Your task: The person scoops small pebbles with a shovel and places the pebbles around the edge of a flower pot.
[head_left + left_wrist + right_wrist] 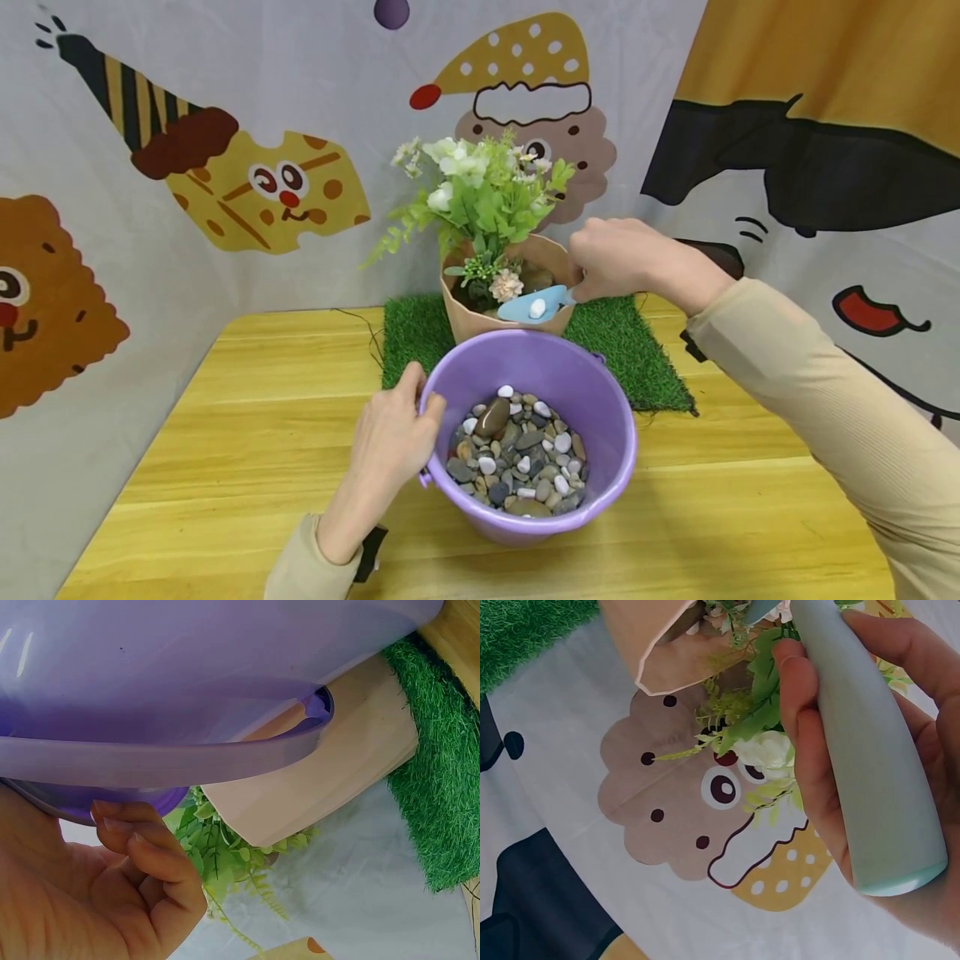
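A small blue hand trowel with a white pebble on its blade is in my right hand. Its blade is over the front edge of a tan pot with a leafy, white-flowered plant. In the right wrist view my fingers wrap the trowel's thick pale handle. My left hand grips the left rim of a purple bucket, which stands in front of the pot. Mixed grey, brown and white pebbles cover the bucket's bottom. The bucket's handle crosses the left wrist view, above my curled fingers.
The pot stands on a green artificial grass mat at the back of a yellow wood-grain table. Behind hangs a pale cloth printed with cartoon figures. Inside the pot, larger brown stones lie around the stems.
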Action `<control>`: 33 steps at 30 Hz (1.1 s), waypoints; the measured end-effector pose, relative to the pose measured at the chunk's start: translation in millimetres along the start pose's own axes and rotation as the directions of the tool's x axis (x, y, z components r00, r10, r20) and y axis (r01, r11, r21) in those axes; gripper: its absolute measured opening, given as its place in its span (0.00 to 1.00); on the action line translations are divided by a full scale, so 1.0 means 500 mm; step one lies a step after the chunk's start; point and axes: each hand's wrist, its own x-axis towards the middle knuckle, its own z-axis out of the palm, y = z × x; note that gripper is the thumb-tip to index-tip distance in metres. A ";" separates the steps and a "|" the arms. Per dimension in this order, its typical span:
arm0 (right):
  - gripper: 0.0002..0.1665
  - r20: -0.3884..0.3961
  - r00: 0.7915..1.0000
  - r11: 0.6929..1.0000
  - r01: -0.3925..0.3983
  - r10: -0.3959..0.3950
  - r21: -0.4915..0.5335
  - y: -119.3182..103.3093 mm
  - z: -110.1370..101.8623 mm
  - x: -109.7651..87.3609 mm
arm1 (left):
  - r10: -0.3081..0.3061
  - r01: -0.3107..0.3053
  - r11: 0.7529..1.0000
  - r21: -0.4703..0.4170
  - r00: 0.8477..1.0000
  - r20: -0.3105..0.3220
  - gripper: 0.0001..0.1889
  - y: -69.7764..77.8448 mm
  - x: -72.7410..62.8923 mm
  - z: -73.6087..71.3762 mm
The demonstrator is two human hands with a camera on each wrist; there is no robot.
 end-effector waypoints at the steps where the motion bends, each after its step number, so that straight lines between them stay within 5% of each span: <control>1: 0.13 0.001 1.000 1.000 0.000 0.000 -0.002 -0.001 -0.001 0.001 | 0.000 0.000 1.000 0.001 1.000 -0.001 0.05 0.000 0.000 0.000; 18: 0.26 0.034 0.998 0.997 -0.059 0.061 -0.057 -0.029 -0.019 0.010 | 0.003 -0.003 1.000 0.008 1.000 -0.001 0.05 0.004 0.003 -0.003; 21: 0.23 0.030 0.998 0.995 -0.061 0.063 -0.075 -0.036 -0.022 0.013 | 0.007 -0.007 1.000 0.008 1.000 -0.004 0.05 0.005 0.003 -0.003; 23: 0.06 0.043 0.998 0.994 -0.048 0.053 -0.102 -0.043 -0.025 0.017 | 0.006 -0.006 1.000 0.008 1.000 -0.005 0.05 0.005 0.003 -0.003; 24: 0.07 0.055 0.997 0.992 -0.044 0.051 -0.118 -0.047 -0.027 0.020 | 0.005 -0.005 1.000 0.009 1.000 -0.005 0.05 0.004 0.002 -0.003; 28: 0.43 0.093 0.995 0.986 -0.013 0.028 -0.164 -0.060 -0.035 0.030 | 0.003 -0.003 1.000 0.012 1.000 -0.003 0.05 0.004 0.001 -0.005; 33: 0.39 0.085 0.996 0.979 -0.014 0.032 -0.202 -0.069 -0.038 0.039 | 0.007 -0.006 1.000 0.017 1.000 -0.003 0.05 0.004 0.000 -0.004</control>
